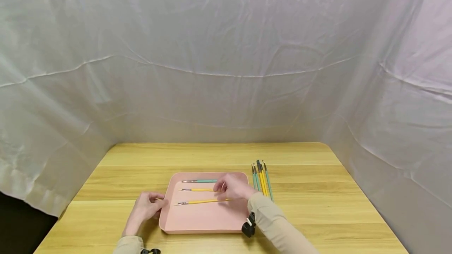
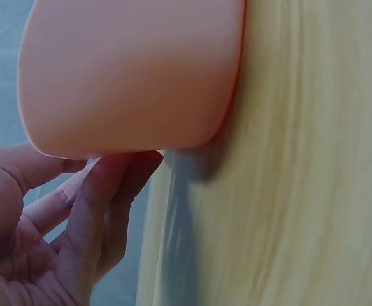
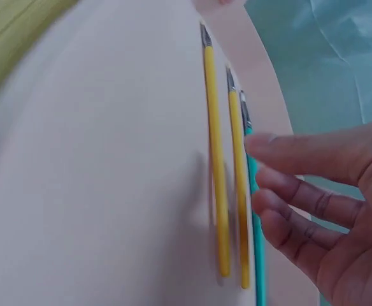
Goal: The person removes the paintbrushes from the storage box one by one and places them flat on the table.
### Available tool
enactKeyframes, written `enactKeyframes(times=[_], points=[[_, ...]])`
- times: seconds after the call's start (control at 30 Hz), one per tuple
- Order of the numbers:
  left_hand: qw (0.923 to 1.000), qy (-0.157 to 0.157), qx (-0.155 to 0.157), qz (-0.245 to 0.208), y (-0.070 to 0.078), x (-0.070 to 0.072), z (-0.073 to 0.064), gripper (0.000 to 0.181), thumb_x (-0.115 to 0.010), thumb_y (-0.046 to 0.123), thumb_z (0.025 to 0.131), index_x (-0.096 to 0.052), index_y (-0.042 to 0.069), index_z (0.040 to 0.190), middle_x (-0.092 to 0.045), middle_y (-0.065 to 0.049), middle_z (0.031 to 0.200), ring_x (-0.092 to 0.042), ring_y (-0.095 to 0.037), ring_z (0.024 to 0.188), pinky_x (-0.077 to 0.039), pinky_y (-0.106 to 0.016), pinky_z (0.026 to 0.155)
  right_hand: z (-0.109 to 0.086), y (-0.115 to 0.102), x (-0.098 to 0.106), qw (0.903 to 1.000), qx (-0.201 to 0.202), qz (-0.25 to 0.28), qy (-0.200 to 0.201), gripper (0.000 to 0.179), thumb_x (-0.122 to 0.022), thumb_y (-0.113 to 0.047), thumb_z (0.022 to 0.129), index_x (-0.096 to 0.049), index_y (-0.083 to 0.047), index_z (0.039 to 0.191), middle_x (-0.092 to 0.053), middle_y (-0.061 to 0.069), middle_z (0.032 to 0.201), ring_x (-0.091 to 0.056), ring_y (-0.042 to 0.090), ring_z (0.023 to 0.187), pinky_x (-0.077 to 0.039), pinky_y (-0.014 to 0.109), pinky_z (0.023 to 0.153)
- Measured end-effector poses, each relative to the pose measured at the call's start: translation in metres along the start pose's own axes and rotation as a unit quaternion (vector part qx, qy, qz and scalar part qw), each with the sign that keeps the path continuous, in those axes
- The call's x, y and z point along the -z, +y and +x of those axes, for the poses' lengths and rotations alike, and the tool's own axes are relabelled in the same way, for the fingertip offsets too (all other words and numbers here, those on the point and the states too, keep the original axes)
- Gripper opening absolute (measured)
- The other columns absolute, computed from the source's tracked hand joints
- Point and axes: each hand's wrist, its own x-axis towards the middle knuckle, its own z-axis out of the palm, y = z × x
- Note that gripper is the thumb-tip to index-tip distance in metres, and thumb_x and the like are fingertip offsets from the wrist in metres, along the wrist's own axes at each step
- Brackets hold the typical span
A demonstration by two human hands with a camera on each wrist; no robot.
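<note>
Paintbrushes [image 3: 216, 140] lie in a pink tray [image 1: 197, 224] on the wooden counter [image 1: 134, 185]: three in all, two yellow and one teal, bristles toward the tray's left end, the teal one farthest from the person. Only the head view shows the second bunch [image 1: 269, 186], on the counter just beside the tray's right end; five can be counted there, three teal and two yellow, with bristles pointing away from the person. The right hand [image 1: 236, 187] covers the handle ends of the yellow pair in that view, while the right wrist view shows both ends bare and the bent fingers and thumb above the brushes, holding nothing. The left wrist view shows what the head view partly hides: fingertips of the left hand [image 1: 144, 207] touching the tray's left end, loosely bent and not clenched.
</note>
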Motion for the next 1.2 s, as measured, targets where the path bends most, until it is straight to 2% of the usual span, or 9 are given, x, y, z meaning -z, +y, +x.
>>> enactKeyframes(times=[0.2, 0.43, 0.6, 0.9, 1.2], points=[[1.0000, -0.002, 0.001, -0.003, 0.000, 0.000, 0.000, 0.027, -0.071, 0.003, 0.082, -0.069, -0.013, 0.102, -0.069, -0.007, 0.071, -0.064, -0.014, 0.057, -0.058, -0.028, 0.052, 0.004, -0.001, -0.004, 0.9996, -0.011, -0.025, -0.010, 0.020, -0.083, 0.003, 0.074, -0.073, -0.003, 0.091, -0.073, 0.008, 0.084, -0.057, 0.004, 0.072, -0.050, 0.015, 0.067], [1.0000, 0.001, -0.004, 0.001, -0.001, 0.000, 0.001, 0.027, -0.071, 0.003, 0.081, -0.070, -0.014, 0.102, -0.069, -0.007, 0.070, -0.064, -0.014, 0.055, -0.057, -0.028, 0.051, 0.008, -0.003, -0.007, 0.9972, -0.046, -0.056, -0.020, 0.018, -0.083, 0.001, 0.074, -0.072, -0.008, 0.085, -0.066, -0.003, 0.077, -0.053, 0.003, 0.069, -0.047, 0.015, 0.066], [1.0000, 0.002, -0.002, 0.006, -0.001, 0.000, 0.002, 0.027, -0.071, 0.003, 0.082, -0.070, -0.013, 0.103, -0.070, -0.007, 0.071, -0.064, -0.014, 0.057, -0.058, -0.029, 0.053, 0.008, -0.004, -0.008, 0.9957, -0.045, -0.076, -0.025, 0.016, -0.085, -0.002, 0.075, -0.072, -0.009, 0.083, -0.063, -0.006, 0.074, -0.051, 0.001, 0.067, -0.045, 0.014, 0.064], [1.0000, 0.001, -0.006, 0.006, -0.002, 0.000, 0.003, 0.026, -0.072, 0.003, 0.082, -0.070, -0.013, 0.102, -0.070, -0.007, 0.070, -0.064, -0.014, 0.057, -0.058, -0.029, 0.052, 0.010, -0.006, 0.002, 0.9986, -0.010, -0.027, -0.045, 0.012, -0.081, 0.006, 0.076, -0.073, 0.000, 0.083, -0.067, 0.003, 0.074, -0.053, 0.006, 0.066, -0.044, 0.013, 0.059], [1.0000, -0.003, -0.005, 0.003, -0.003, -0.001, 0.003, 0.026, -0.071, 0.002, 0.082, -0.070, -0.014, 0.102, -0.071, -0.008, 0.070, -0.064, -0.014, 0.056, -0.058, -0.029, 0.052, 0.013, -0.004, 0.003, 0.9976, -0.027, -0.033, -0.055, 0.009, -0.080, 0.003, 0.079, -0.073, -0.003, 0.082, -0.063, -0.005, 0.072, -0.052, 0.003, 0.065, -0.044, 0.013, 0.060]])
